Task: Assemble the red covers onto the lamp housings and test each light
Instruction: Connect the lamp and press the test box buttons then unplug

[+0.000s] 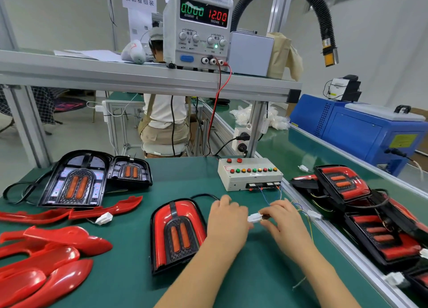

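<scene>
At a green mat (185, 175), a person's left hand (228, 217) and right hand (283, 217) meet over a white plug (254, 217), near centre. The left hand's fingers curl round the plug body, and the right hand pinches the mating end that touches it. Just left of the hands lies a lamp (177, 231) with its red cover fitted. Loose covers (53, 247) are heaped near left, with bare housings (76, 182) beyond them.

The supply (196, 29) on the far shelf reads 12.00 volts and zero current, so the lamp likely draws nothing yet.

A skewed push could bend pins or leave the plug half seated and give a false fail. A tug could also strain the thin wires (264, 195) running to the tester (250, 174), or drag the lamp by its cable.
</scene>
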